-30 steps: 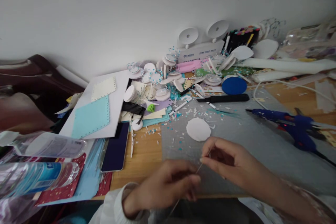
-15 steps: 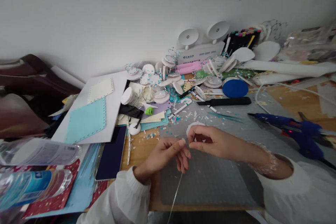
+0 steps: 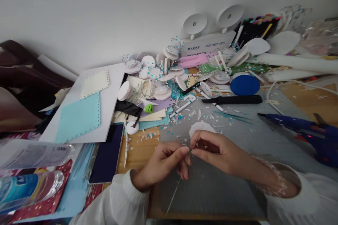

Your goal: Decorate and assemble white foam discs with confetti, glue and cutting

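Note:
A thin silvery wire (image 3: 173, 197) runs up from the table's front edge to my hands over the grey cutting mat (image 3: 211, 193). My left hand (image 3: 169, 160) is closed, thumb and forefinger pinching the wire. Just right of it, my right hand (image 3: 216, 149) pinches the wire's upper stretch, its fingertips nearly touching the left thumb. Behind the right fingers a white paper disc (image 3: 202, 127) lies on the mat, partly covered. Tweezers (image 3: 232, 116) and a black-handled cutter (image 3: 232, 100) lie beyond it.
A blue hot glue gun (image 3: 298, 128) with a red light lies at right. White discs with blue-dotted wire (image 3: 154, 72) pile up at the back beside a blue round pad (image 3: 245, 84). A dark phone (image 3: 107, 154) and plastic bottles (image 3: 29, 190) are at left. Paper scraps litter the mat.
My right hand has come away from the white disc, uncovering more of it. My fingertips are now closer together on the wire. The view has shifted slightly.

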`<action>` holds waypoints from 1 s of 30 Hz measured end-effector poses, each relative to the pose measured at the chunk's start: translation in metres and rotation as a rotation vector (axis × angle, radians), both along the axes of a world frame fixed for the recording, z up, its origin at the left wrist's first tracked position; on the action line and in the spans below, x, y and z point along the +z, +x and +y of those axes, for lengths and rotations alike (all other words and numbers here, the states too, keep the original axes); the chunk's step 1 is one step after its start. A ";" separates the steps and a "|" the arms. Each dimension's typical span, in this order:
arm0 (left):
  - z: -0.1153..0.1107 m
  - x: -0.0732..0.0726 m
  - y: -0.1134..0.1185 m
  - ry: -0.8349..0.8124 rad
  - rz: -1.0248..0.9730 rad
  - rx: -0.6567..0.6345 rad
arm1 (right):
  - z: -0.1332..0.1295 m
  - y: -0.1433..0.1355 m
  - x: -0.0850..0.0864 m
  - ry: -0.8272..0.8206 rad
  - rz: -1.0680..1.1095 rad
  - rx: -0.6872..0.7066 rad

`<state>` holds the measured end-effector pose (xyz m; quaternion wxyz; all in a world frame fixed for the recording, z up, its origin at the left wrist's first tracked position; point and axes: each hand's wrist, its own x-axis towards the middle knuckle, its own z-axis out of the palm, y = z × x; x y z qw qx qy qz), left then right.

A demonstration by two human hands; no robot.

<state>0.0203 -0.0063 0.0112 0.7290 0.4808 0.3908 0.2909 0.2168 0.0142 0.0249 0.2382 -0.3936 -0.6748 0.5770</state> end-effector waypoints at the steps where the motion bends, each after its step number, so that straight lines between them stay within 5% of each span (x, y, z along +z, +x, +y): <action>1: 0.000 0.001 0.000 -0.009 -0.007 -0.012 | 0.000 0.000 0.000 -0.007 0.000 -0.007; 17: -0.001 -0.007 -0.001 -0.003 -0.025 0.074 | -0.003 -0.001 -0.002 0.019 0.011 -0.027; 30: -0.002 -0.004 -0.001 -0.074 -0.098 0.000 | -0.004 0.000 -0.004 -0.038 0.077 -0.023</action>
